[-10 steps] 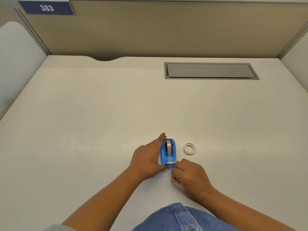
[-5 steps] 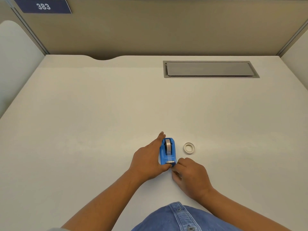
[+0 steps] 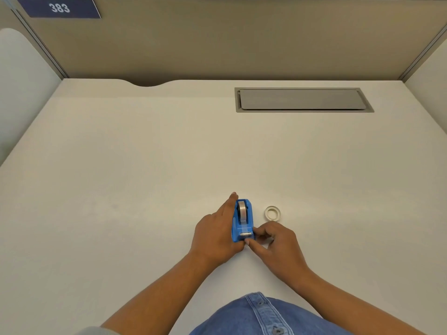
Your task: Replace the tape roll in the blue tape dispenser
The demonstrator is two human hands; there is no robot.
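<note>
The blue tape dispenser (image 3: pixel 243 223) stands on the white desk (image 3: pixel 145 189) near its front, with a tape roll (image 3: pixel 242 211) seated in it and a strip of tape running down to the metal cutter. My left hand (image 3: pixel 215 234) grips the dispenser's left side, index finger stretched along it. My right hand (image 3: pixel 275 243) touches the cutter end, thumb and forefinger pinched at the tape there. A thin, nearly bare white tape ring (image 3: pixel 272 213) lies flat on the desk just right of the dispenser.
A grey cable hatch (image 3: pixel 302 100) is set into the desk at the back right. Beige partition walls (image 3: pixel 217 39) enclose the desk, with a "383" sign (image 3: pixel 59 8) at top left. A cable notch cuts the desk's rear edge.
My right hand's fingers have moved up from below the dispenser's front onto its cutter end. My left hand and the dispenser have stayed in place.
</note>
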